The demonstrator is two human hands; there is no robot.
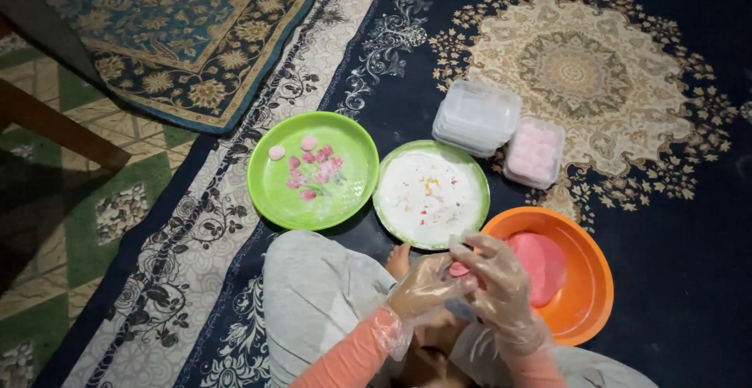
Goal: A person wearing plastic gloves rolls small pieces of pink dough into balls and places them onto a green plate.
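- Head view, taking the orange bowl (583, 294) as the landmark: it sits on the dark patterned carpet (674, 106) and holds a slab of pink dough (540, 266).
- Just beside the bowl's near-left rim, the left hand (423, 288) and the right hand (501, 286), both in thin clear gloves, meet over the person's lap. Their fingers are curled in around a small pink dough piece (459, 270), pinched between the two hands; neither hand is spread open.
- Touching the bowl's far-left rim stands a white-floured plate with a green rim (431, 194), with only crumbs and specks on it.
- Farther left of the bowl, the green plate (313, 170) carries about ten small pink shaped pieces (313, 167), so a modest batch looks done.
- Beyond the bowl lie a stack of clear lidded containers (476, 116) and one box of pink pieces (534, 151).
- Much dough remains in the bowl, so I judge the shaping well short of finished.
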